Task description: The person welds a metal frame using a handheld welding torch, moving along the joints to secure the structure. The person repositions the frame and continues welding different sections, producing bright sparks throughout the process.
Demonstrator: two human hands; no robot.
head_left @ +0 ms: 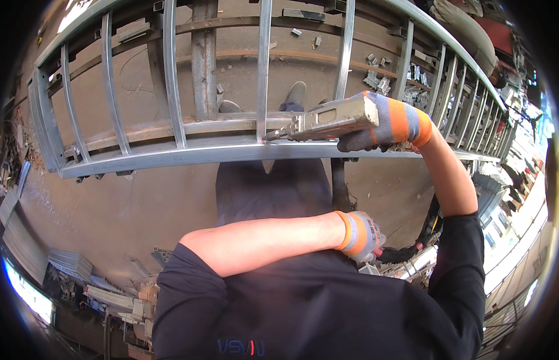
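Observation:
My right hand (393,120), in an orange and grey glove, is closed around a beige, boxy hand-held tool (336,120) with a narrow metal nose. The exact kind of tool I cannot make out. Its nose points left, and the tip meets the foot of an upright on the metal frame (225,156), at the near rail. My left arm crosses in front of my body. At its end my left hand (359,235), gloved alike, has its fingers curled at the end of a black cable (399,255); the grip is partly hidden.
Several bright metal uprights (171,78) span the frame, which rests on rusty brown beams (204,72). Short metal offcuts (375,78) lie on the floor beyond. My shoe (296,93) shows under the frame. Stacked metal profiles (72,264) are at the lower left; a person (465,33) is at upper right.

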